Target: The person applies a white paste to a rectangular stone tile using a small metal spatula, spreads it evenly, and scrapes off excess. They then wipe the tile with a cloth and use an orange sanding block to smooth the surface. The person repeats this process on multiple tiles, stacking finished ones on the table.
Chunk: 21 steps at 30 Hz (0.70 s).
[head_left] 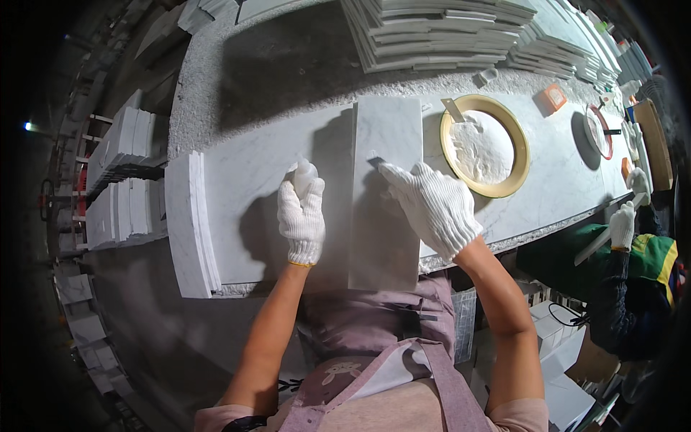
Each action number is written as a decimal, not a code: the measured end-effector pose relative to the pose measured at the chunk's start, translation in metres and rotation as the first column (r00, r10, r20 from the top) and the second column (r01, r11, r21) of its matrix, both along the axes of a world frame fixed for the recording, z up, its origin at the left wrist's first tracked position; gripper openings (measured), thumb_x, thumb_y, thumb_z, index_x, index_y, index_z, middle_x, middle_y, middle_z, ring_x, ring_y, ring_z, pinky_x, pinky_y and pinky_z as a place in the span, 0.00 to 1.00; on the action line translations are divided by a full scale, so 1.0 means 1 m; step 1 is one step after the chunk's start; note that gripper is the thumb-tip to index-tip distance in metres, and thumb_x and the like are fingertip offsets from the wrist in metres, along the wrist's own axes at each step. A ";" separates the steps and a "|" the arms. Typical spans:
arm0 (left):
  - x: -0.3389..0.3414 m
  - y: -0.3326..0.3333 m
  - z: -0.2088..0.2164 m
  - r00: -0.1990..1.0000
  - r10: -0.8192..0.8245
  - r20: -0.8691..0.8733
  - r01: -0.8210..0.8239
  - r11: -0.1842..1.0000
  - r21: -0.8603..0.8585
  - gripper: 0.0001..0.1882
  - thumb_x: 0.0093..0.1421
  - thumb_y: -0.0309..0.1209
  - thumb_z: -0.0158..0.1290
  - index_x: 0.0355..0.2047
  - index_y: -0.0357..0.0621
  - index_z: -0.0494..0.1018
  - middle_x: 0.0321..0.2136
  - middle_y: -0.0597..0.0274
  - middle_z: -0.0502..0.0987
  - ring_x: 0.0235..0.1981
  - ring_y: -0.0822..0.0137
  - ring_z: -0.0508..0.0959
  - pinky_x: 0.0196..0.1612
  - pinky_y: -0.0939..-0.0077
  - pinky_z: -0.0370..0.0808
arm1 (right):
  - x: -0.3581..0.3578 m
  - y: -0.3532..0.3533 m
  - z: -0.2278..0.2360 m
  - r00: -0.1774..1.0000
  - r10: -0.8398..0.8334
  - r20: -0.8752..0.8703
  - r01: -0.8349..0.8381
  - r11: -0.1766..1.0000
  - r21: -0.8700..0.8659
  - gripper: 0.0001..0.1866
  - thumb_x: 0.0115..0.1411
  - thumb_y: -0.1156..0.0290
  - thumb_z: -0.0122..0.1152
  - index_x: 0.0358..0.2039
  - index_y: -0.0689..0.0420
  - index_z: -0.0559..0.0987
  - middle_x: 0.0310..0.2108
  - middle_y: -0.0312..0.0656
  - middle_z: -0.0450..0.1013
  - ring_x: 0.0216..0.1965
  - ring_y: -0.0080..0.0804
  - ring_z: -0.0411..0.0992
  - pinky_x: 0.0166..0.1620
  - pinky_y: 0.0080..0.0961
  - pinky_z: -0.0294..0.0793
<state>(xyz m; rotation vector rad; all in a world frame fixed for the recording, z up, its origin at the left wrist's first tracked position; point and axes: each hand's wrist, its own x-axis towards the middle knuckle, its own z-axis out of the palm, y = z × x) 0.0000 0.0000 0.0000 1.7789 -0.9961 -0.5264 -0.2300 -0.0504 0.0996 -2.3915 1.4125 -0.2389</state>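
Observation:
My left hand [300, 225], in a white knitted glove, is closed around a small translucent whitish bottle [306, 173] above the work surface, left of a long pale marble tile [386, 245]. My right hand [436, 210], gloved the same way, reaches over that tile. Its fingers grip a small flat scraper blade [373, 160], whose tip is at the tile's face; most of its handle is hidden by the glove. Right of the tile stands a yellow bowl [524, 147] of white powder [482, 144], with a flat metal blade [452, 110] on its rim.
Tall stacks of marble tiles [439, 36] rise at the back. More tiles [188, 223] lean at the table's left end. An orange box [554, 98] and a red-rimmed dish [599, 133] sit farther right. A co-worker's gloved hand [622, 225] holds a pale strip at the right.

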 end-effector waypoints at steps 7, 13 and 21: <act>-0.001 0.001 -0.005 0.991 0.022 0.132 -0.021 1.000 -0.007 0.24 0.66 0.35 0.65 0.60 0.43 0.75 0.50 0.54 0.83 0.50 0.57 0.82 0.56 0.62 0.77 | -0.018 0.019 0.001 0.988 -0.048 0.149 0.055 0.997 -0.047 0.20 0.67 0.67 0.64 0.59 0.48 0.83 0.34 0.50 0.80 0.32 0.46 0.80 0.36 0.40 0.80; -0.005 0.005 0.013 0.980 0.008 0.200 0.010 0.996 -0.091 0.20 0.67 0.28 0.62 0.58 0.40 0.75 0.49 0.53 0.85 0.51 0.59 0.84 0.57 0.62 0.78 | -0.051 0.047 -0.011 0.751 -0.308 0.584 0.295 0.948 0.120 0.28 0.62 0.77 0.63 0.63 0.45 0.80 0.41 0.48 0.79 0.38 0.42 0.78 0.41 0.34 0.79; -0.004 0.011 0.017 0.980 -0.017 0.197 0.028 0.998 -0.054 0.21 0.67 0.30 0.62 0.58 0.39 0.74 0.49 0.52 0.85 0.52 0.53 0.83 0.57 0.62 0.77 | -0.104 0.156 -0.063 0.343 -0.722 0.601 0.369 0.692 0.620 0.19 0.68 0.77 0.61 0.60 0.59 0.82 0.32 0.39 0.75 0.29 0.22 0.74 0.34 0.23 0.76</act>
